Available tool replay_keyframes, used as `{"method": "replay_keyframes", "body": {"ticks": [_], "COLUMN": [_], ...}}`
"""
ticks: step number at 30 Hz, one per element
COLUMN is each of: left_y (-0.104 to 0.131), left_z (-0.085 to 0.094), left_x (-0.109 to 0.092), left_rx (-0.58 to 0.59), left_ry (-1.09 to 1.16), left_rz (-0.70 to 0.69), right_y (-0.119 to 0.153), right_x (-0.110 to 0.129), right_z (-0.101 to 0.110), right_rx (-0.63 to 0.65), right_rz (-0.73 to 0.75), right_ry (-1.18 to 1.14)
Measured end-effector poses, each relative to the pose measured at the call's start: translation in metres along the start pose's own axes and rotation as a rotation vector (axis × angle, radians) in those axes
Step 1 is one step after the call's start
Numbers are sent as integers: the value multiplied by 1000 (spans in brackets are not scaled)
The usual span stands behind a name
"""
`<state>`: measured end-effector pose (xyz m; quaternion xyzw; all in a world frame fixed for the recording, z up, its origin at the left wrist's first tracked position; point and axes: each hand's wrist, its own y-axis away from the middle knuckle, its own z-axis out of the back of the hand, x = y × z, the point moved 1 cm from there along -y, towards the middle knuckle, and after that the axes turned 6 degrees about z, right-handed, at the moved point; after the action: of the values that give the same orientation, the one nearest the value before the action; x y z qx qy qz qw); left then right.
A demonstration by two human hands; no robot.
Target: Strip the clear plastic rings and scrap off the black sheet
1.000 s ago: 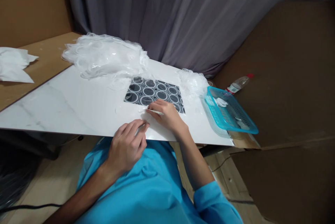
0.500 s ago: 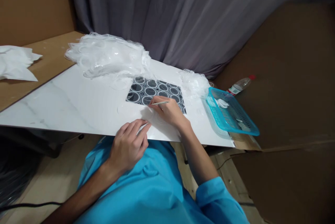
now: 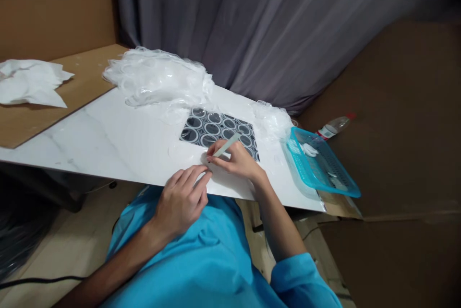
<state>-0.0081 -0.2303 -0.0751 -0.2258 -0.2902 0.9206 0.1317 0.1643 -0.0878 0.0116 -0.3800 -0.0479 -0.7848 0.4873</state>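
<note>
My right hand [image 3: 236, 159] pinches a pale, flat stick [image 3: 226, 145], its upper end sticking up past my fingers and its lower tip near my left fingertips. At the table's front edge is my left hand [image 3: 185, 193], fingers together and bent, closed over something I cannot make out. Just beyond my right hand lies a dark sheet [image 3: 212, 129] patterned with rows of pale rings, under a glossy clear layer. The white tabletop [image 3: 97, 140] bears both hands.
A large heap of clear, white-edged film pieces [image 3: 158, 77] lies at the back left, with a smaller heap [image 3: 272, 121] at right. Beside that are a blue plastic basket [image 3: 324, 185] holding white items and a bottle [image 3: 334, 127]. White paper [image 3: 32, 82] lies far left.
My right hand has come nearer to my left fingertips, and the stick has swung from nearly level to slanting upward. The left hand stays almost in place. The whole view has shifted slightly.
</note>
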Motion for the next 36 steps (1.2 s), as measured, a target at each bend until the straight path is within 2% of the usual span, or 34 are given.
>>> {"method": "replay_keyframes", "body": {"ticks": [11,18,25,30,36], "left_y": [1,3,4,3,3], "left_z": [-1,-2,-3,-3,-1], "left_x": [0,0,0,0,0], "left_rx": [15,13,11,-5,-11], "left_ry": [-21,-27,-30,-18,16], "left_rz": [5,9,12,14,21], "right_y": [14,18,13,5,-23], "right_x": [-13,-14,-9,-11,-32], "right_z": [-10,-14,-14,-5,22], "right_rx": [-43,-74,-18,-26,-77], "right_rz": [43,160,157,152,221], "right_ry": [-87,111,170,285,395]}}
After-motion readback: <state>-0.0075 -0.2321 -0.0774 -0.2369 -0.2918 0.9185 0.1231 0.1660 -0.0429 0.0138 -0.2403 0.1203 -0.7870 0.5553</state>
